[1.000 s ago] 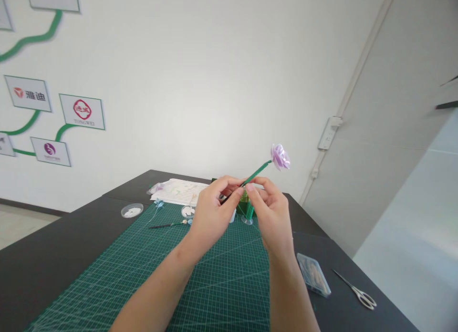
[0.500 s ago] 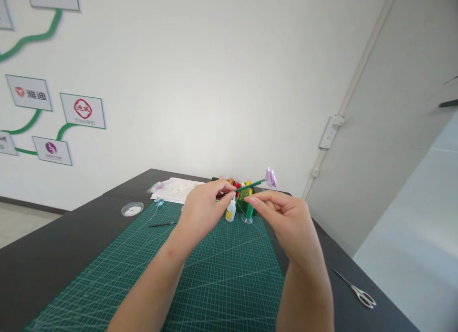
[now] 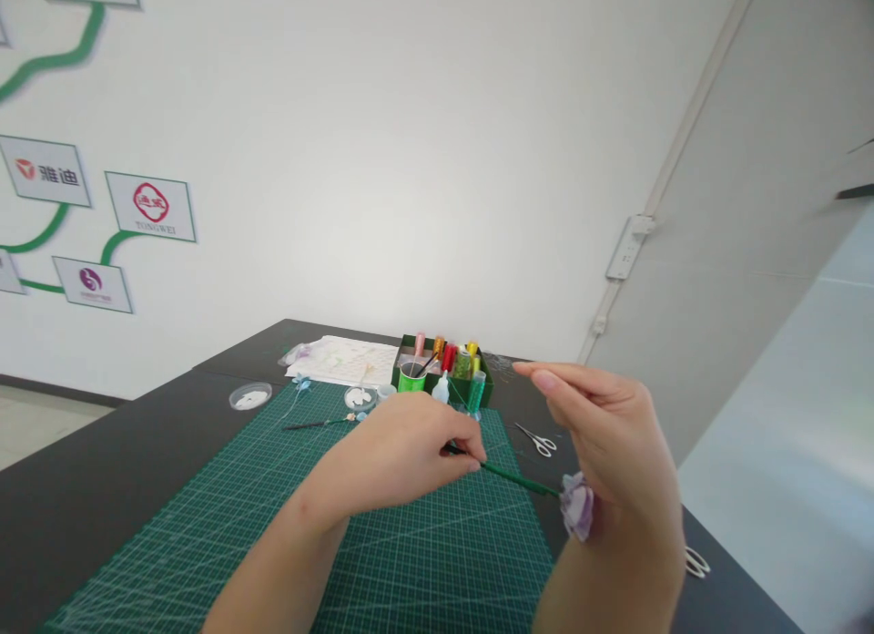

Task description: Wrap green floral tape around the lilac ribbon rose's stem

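Note:
My left hand (image 3: 416, 447) pinches the dark end of a green stem (image 3: 519, 477), which slants down to the right above the green cutting mat (image 3: 437, 561). At the stem's far end is a pale purple flower (image 3: 577, 506), close to my right wrist. My right hand (image 3: 594, 415) is raised to the right of the stem, thumb and fingertips pressed together. Whatever those fingertips hold, if anything, is too small to make out.
Behind my hands are a green box (image 3: 486, 395) of colored spools, a bright green cup (image 3: 411, 381), a glue bottle (image 3: 441, 390) and dishes of white pieces. Small scissors (image 3: 539, 441) lie right of the mat; another pair (image 3: 696, 563) is partly hidden by my right arm.
The flower and stem have swung down and to the right with my left hand. My right hand has moved right and slightly up, away from the stem. The cup and small scissors have come into view.

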A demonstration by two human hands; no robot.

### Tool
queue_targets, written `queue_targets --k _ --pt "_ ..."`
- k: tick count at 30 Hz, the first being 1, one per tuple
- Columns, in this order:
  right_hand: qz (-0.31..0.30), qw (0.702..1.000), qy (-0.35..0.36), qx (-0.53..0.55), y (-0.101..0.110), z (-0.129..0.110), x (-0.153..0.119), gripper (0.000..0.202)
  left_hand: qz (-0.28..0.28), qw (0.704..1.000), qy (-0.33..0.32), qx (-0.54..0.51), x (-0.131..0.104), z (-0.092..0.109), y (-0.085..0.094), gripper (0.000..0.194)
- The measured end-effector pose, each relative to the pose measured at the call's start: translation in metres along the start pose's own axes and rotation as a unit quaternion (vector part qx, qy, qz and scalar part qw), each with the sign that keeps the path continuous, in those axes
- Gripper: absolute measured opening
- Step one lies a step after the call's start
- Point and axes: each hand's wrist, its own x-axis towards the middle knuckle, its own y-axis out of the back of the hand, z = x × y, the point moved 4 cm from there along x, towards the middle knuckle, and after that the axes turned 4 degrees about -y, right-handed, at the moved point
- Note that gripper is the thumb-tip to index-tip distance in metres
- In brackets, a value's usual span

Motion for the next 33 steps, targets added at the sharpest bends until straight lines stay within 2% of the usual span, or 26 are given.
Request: queue_targets --k 8,17,21,25,26,29,33 --pt "-0.033 0.997 -0.068 0.018 -0.001 0.016 0.013 0.026 -0.004 1.000 -0.007 -0.008 -0.012 0.007 0.009 0.014" --pt "-0.065 0.997 -0.050 0.007 -0.017 0.022 0.023 0.024 0.055 0.998 -0.006 -0.021 -0.023 0.012 0.021 0.011" --pt "-0.090 0.994 -0.050 -0.025 -0.019 0.036 0.028 0.026 0.139 0.989 0.011 -0.046 -0.027 0.015 0.031 0.010" --pt "-0.143 0.986 -0.079 -0.036 -0.026 0.043 0.025 0.024 0.280 0.957 0.030 -0.067 -0.029 0.012 0.041 0.007" --pt "-0.147 0.985 -0.087 -0.028 -0.028 0.042 0.023 0.023 0.318 0.944 0.034 -0.075 -0.029 0.010 0.043 0.013" --pt "-0.141 0.986 -0.088 0.027 -0.028 0.035 0.019 0.023 0.394 0.913 0.026 -0.103 -0.027 0.002 0.046 0.026" --pt "-0.146 0.975 -0.070 0.152 -0.022 0.030 0.020 0.036 0.466 0.866 -0.008 -0.180 -0.023 -0.015 0.051 0.016"
